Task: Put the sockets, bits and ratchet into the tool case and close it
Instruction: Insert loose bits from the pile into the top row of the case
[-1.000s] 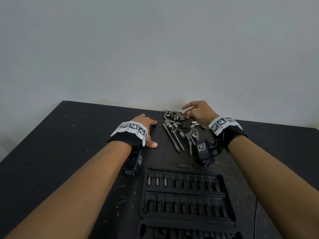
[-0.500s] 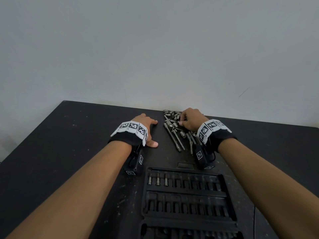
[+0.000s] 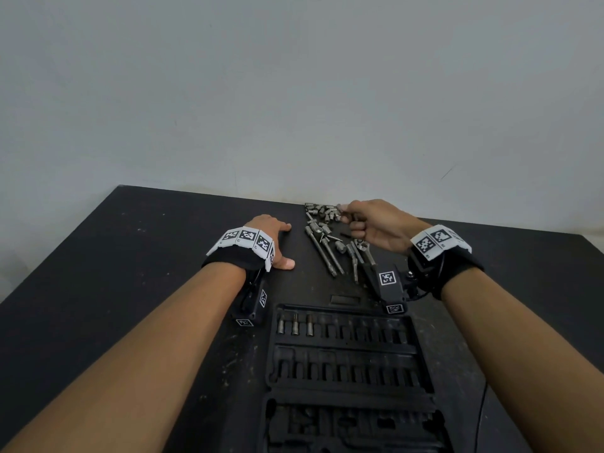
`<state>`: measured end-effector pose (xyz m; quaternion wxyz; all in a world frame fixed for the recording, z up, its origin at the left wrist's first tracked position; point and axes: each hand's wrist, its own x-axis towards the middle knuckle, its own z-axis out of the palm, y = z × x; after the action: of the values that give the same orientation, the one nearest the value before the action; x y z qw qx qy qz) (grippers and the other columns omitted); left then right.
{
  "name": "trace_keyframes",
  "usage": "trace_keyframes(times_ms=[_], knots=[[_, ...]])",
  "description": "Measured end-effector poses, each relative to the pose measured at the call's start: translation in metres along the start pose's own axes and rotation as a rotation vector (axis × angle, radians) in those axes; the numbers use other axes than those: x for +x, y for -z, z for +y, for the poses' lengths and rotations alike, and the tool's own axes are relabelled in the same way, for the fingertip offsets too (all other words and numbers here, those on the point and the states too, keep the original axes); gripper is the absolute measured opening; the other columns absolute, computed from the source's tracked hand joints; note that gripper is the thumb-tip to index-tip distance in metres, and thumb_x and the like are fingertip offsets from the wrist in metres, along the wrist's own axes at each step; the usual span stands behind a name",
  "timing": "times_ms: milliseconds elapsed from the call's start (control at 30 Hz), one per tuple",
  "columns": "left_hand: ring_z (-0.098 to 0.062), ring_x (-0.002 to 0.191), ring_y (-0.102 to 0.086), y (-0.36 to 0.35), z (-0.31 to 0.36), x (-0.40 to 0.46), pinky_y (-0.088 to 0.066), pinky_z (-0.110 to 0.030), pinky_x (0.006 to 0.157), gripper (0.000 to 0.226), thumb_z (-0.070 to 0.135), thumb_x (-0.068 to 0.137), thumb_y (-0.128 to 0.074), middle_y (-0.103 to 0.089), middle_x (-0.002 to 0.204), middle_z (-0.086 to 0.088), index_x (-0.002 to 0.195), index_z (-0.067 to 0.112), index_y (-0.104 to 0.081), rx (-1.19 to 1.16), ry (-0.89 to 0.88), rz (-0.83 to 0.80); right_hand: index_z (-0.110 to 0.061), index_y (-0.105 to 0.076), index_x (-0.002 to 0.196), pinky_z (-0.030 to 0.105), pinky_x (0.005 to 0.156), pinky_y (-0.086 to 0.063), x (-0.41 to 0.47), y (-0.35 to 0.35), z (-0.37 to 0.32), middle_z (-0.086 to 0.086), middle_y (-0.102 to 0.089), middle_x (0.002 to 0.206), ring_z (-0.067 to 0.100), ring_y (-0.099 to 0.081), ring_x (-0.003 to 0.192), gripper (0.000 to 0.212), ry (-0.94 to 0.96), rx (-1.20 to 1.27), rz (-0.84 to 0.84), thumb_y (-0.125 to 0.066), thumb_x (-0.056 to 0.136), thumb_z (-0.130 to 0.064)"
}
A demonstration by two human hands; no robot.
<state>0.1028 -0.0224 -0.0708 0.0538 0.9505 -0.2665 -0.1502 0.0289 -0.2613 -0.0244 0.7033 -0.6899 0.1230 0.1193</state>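
Note:
The open black tool case (image 3: 346, 349) lies near me with three bits (image 3: 294, 327) seated in the left end of its top row. Beyond it a heap of small sockets and bits (image 3: 322, 212) lies by the wall, with long extension bars (image 3: 323, 253) and the ratchet (image 3: 362, 250) below. My right hand (image 3: 376, 228) hovers over the heap with curled fingers, pinching a small metal piece at its fingertips. My left hand (image 3: 273, 237) rests flat on the table left of the heap.
The black table (image 3: 114, 273) meets a pale wall at its far edge. Both wrists wear marker bands, with small black tagged modules hanging under them. A thin cable (image 3: 482, 403) runs along the case's right side.
My right hand dipped into the heap, curled its fingers round a small piece, and has lifted and turned slightly. My left hand has stayed put.

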Motion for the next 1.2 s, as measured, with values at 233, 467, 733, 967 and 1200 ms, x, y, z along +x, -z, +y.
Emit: trace_keyframes(times_ms=[233, 467, 733, 967, 1200], knots=[[-0.028, 0.152, -0.02, -0.007, 0.003, -0.03, -0.027, -0.042, 0.118, 0.094, 0.065, 0.08, -0.071, -0.023, 0.165, -0.01, 0.158, 0.034, -0.027, 0.015, 0.019, 0.014, 0.0, -0.077, 0.101, 0.021, 0.057, -0.035, -0.056, -0.025, 0.012, 0.009, -0.059, 0.081, 0.01, -0.043, 0.063, 0.014, -0.03, -0.518, -0.233, -0.068, 0.097, -0.01], [-0.032, 0.152, -0.021, -0.005, 0.009, -0.063, -0.029, -0.047, 0.117, 0.097, 0.068, 0.08, -0.069, -0.006, 0.169, -0.007, 0.159, 0.041, -0.02, 0.044, 0.059, -0.057, -0.026, -0.082, 0.092, 0.014, 0.069, -0.045, -0.096, -0.062, 0.019, -0.006, -0.078, 0.085, -0.003, -0.062, 0.069, 0.007, 0.048, -1.062, -0.361, -0.08, 0.088, -0.032], [-0.033, 0.153, -0.015, -0.013, 0.01, -0.078, -0.024, -0.047, 0.121, 0.087, 0.064, 0.09, -0.06, -0.004, 0.168, -0.013, 0.16, 0.038, -0.016, 0.041, 0.051, -0.054, -0.029, -0.081, 0.085, 0.014, 0.068, -0.041, -0.102, -0.078, 0.04, -0.015, -0.074, 0.08, -0.003, -0.063, 0.077, 0.002, 0.078, -1.241, -0.217, -0.08, 0.086, -0.028], [-0.032, 0.154, -0.012, -0.017, 0.009, -0.076, -0.024, -0.05, 0.122, 0.086, 0.064, 0.091, -0.059, -0.004, 0.168, -0.013, 0.16, 0.038, -0.015, 0.045, 0.049, -0.055, -0.025, -0.061, 0.094, 0.024, 0.062, -0.045, -0.106, -0.086, 0.049, -0.009, -0.067, 0.079, 0.007, -0.063, 0.074, 0.036, 0.142, -1.248, -0.039, -0.09, 0.074, -0.03], [-0.032, 0.154, -0.011, -0.017, 0.008, -0.076, -0.022, -0.05, 0.122, 0.086, 0.064, 0.091, -0.058, -0.003, 0.168, -0.013, 0.16, 0.038, -0.014, 0.048, 0.042, -0.06, -0.007, -0.066, 0.106, 0.027, 0.066, -0.044, -0.109, -0.075, 0.035, 0.012, -0.071, 0.092, 0.011, -0.055, 0.066, 0.02, -0.007, -0.768, -0.032, -0.046, 0.103, -0.008]])
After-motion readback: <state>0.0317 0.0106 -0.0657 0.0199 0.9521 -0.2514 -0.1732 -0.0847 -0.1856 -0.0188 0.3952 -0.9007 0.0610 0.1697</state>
